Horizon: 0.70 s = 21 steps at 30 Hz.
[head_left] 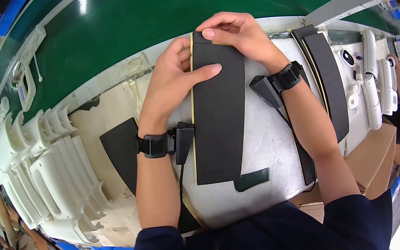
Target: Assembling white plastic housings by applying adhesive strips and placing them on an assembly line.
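A long black foam sheet with a yellowish left edge stands between my hands over the white work surface. My left hand grips its upper left edge, thumb lying across the face and fingers behind. At the top, my right hand pinches the upper edge between thumb and fingers, where a small black strip or fold shows; which of the two, I cannot tell. Beneath my left forearm lies another black sheet, partly hidden. A small dark rectangular piece is by the held sheet's lower end.
Similar black sheets are stacked on the right. White plastic housings crowd the left, and white devices the far right. A green belt runs beyond; a grey metal bar crosses at right. A cardboard box sits near my right elbow.
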Each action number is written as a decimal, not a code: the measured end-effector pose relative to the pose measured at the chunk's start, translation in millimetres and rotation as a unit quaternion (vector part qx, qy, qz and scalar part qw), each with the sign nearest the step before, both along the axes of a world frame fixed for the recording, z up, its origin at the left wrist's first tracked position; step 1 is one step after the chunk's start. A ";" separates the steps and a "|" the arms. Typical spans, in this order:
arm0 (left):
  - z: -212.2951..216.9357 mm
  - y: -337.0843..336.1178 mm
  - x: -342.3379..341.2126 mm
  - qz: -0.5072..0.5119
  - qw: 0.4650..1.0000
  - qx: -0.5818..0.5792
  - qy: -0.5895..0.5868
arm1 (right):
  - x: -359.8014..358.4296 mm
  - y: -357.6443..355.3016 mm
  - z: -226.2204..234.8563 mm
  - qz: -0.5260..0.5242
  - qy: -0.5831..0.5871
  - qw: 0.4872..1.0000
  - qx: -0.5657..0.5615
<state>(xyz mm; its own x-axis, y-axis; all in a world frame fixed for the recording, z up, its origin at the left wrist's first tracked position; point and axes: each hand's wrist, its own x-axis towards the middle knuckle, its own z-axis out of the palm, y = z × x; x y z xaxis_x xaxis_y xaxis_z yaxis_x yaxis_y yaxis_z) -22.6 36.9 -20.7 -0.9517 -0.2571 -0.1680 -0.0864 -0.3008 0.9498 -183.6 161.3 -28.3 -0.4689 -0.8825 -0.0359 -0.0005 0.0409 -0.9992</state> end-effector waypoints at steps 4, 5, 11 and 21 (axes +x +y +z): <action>1.9 -0.4 -1.0 -0.005 1.000 -0.001 -0.010 | 1.6 -1.0 -1.1 -0.019 -0.002 0.999 -0.037; 0.9 -0.7 -0.8 -0.002 1.000 0.002 -0.003 | 2.1 -1.8 -0.6 -0.019 0.005 0.999 -0.033; 1.2 0.5 0.8 0.000 1.000 0.012 0.002 | 3.1 -3.6 -1.8 -0.023 0.025 0.999 -0.030; -3.9 1.1 -3.0 0.006 1.000 -0.010 0.007 | -0.3 -1.6 -3.4 -0.031 0.060 0.998 -0.001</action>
<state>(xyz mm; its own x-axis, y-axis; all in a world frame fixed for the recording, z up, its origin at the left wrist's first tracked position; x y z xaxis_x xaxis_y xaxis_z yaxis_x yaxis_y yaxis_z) -25.6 38.0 -24.6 -0.9507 -0.2716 -0.1498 -0.0700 -0.2827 0.9567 -183.9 159.7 -31.7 -0.5229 -0.8520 0.0248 -0.1170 0.0429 -0.9922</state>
